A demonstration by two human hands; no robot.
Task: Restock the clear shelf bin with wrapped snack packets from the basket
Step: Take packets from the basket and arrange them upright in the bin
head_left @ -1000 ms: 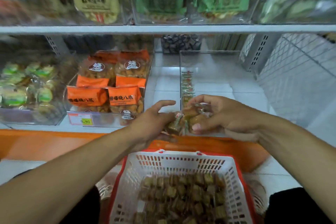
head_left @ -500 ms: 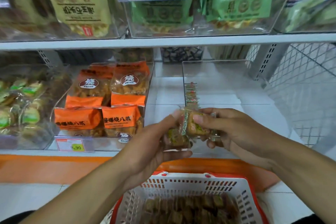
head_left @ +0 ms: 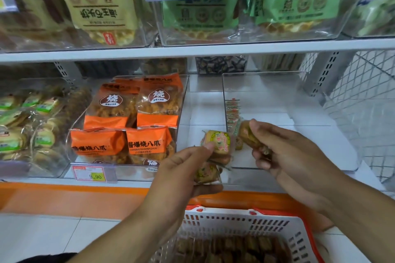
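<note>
- Head view: the left hand (head_left: 183, 168) grips a small bunch of wrapped snack packets (head_left: 217, 145). The thumb is on top of them and the other fingers are curled under them.
- The bunch is up in the air, just in front of the clear shelf bin (head_left: 267, 83), near its left front corner. It is not inside the bin yet.
- The right hand (head_left: 284, 151) pinches one more packet (head_left: 248, 134) between its thumb and fingers. This packet is over the front left part of the bin.
- A thin row of packets (head_left: 233, 113) already stands along the bin's left wall. Most of the bin floor is bare, so I think the job has only just begun.
- The white basket (head_left: 277, 220) with the red rim sits low, right under the hands. It has lots of brown packets in it.
- The packets look small and light. The wrap looks shiny, so it may be slippery, and the snack inside may crumble if you squeeze hard.
- I think it is best to hold each one by its two flat sides, with a soft grip. A bunch can slide apart, so a few at a time is safer.
- The bin of orange snack bags (head_left: 128, 126) stands to the left, a little apart.
</note>
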